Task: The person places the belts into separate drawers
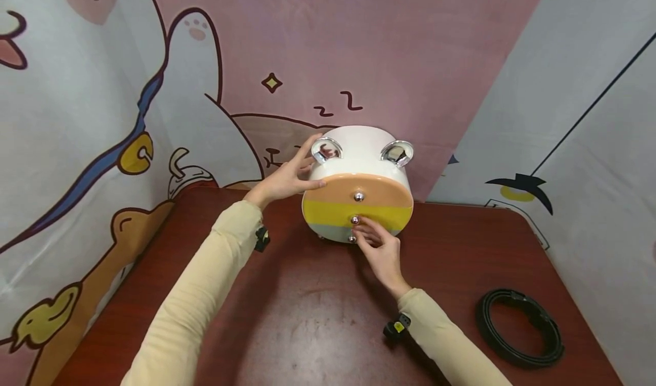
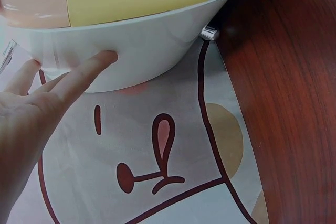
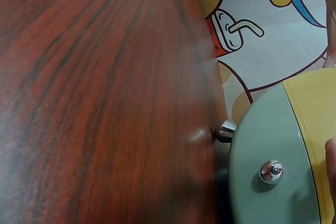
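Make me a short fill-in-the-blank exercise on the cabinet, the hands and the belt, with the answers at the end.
1. The front of the cabinet has ____ silver knobs.
2. Touching the cabinet's white side is the person's ____ hand.
3. The right hand is at the knob on the band coloured ____.
4. The coiled belt lies nearer the person's ____ arm.

Missing words: three; left; yellow; right.

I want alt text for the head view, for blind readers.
A left hand rests on a white box with a striped front; the right hand is at its middle knob. Lower right, a coiled black belt lies on the table.
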Demonstrator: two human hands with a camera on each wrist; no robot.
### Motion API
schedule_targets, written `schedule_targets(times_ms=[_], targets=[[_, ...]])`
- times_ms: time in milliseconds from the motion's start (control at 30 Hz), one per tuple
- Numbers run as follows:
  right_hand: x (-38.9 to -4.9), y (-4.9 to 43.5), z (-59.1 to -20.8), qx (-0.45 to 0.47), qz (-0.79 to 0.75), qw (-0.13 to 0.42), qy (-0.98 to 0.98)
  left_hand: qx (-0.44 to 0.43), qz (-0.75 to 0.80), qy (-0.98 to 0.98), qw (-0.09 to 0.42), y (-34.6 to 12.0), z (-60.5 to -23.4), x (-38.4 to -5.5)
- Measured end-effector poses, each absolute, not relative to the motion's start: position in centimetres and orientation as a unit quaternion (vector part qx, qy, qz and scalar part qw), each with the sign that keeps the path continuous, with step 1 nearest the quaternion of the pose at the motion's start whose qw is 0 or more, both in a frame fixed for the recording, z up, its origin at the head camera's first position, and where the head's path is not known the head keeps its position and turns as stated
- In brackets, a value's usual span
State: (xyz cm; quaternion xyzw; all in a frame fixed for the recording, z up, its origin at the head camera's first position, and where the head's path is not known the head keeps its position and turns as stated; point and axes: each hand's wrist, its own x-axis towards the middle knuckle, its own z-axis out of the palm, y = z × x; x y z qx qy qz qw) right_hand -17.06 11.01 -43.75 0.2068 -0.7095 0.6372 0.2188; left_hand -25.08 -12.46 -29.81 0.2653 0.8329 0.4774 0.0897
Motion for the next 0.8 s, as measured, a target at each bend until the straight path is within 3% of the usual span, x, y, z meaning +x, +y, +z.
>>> schedule_targets(times_ms=[800], targets=[[-17.1,11.7,-45.7,0.154,0.608,0.191,-0.755,0.268,0.473,0.835,0.088,-12.5,-29.8,-25.0]])
